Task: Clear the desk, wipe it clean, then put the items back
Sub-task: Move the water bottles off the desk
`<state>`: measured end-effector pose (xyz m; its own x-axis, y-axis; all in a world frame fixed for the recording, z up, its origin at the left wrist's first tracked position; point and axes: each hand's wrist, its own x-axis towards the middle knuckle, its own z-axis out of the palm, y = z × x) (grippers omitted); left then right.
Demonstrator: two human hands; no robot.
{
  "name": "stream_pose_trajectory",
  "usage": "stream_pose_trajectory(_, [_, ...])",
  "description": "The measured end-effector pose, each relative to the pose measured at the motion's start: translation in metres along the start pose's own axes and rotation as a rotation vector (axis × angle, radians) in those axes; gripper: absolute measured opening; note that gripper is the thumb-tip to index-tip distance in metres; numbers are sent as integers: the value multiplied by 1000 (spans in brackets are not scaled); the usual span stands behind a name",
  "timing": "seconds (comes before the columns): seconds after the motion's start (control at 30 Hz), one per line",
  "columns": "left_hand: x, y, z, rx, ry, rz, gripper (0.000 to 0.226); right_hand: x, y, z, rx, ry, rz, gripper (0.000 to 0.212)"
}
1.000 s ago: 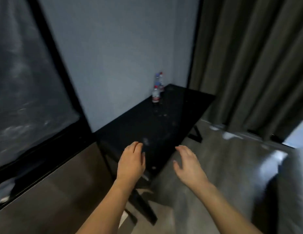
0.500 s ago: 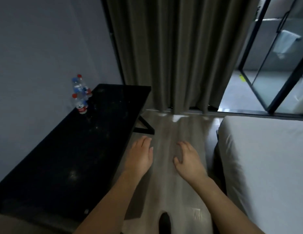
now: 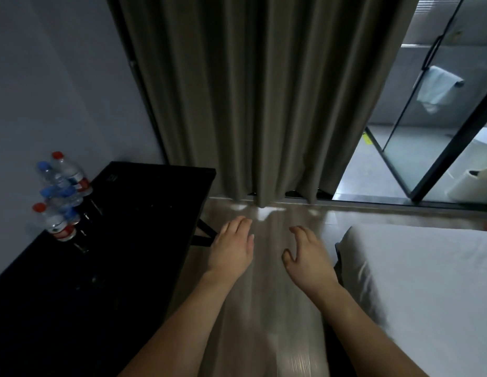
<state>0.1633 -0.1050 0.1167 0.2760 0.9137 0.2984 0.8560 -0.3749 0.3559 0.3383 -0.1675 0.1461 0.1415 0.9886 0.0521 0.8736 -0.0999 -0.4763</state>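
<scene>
A glossy black desk (image 3: 144,213) runs along the grey wall on the left. Several clear water bottles with red and blue caps (image 3: 60,194) stand clustered at its far left side against the wall. My left hand (image 3: 233,247) hovers palm down over the floor just right of the desk's edge, fingers relaxed and holding nothing. My right hand (image 3: 305,257) floats beside it over the floor, fingers loosely spread and empty, close to the bed's corner.
A white bed (image 3: 416,289) fills the lower right. Grey-brown curtains (image 3: 264,99) hang straight ahead. Behind them at the right a black-framed glass door (image 3: 438,126) shows a hanging towel (image 3: 438,88). Wooden floor (image 3: 267,308) lies between desk and bed.
The view has swung to the right, from the desk and dark window to the curtains, bed and glass door. Both hands stay raised and empty, now over the floor instead of the desk.
</scene>
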Motion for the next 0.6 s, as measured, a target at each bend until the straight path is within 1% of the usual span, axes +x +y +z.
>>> stream_pose_trajectory(0.1, [49, -14, 27, 9, -6, -3, 39, 55, 13, 13, -11, -35, 3, 57])
stream_pose_trajectory(0.2, [98, -33, 48, 14, 21, -47, 38, 116, 21, 21, -2, -69, -8, 57])
stream_pose_trajectory(0.3, [150, -49, 48, 49, 24, -61, 46, 185, 19, 21, 28, -89, -30, 58])
stream_pose_trajectory(0.4, [200, -72, 41, 63, 32, -130, 44, 253, 5, 24, 36, -103, -108, 57])
stream_pose_trajectory(0.47, [224, -92, 37, 48, 69, -196, 43, 295, -12, 32, 41, -124, -157, 56])
stream_pose_trajectory(0.6, [256, -143, 39, 21, 63, -312, 43, 359, -51, 62, 27, -217, -267, 55])
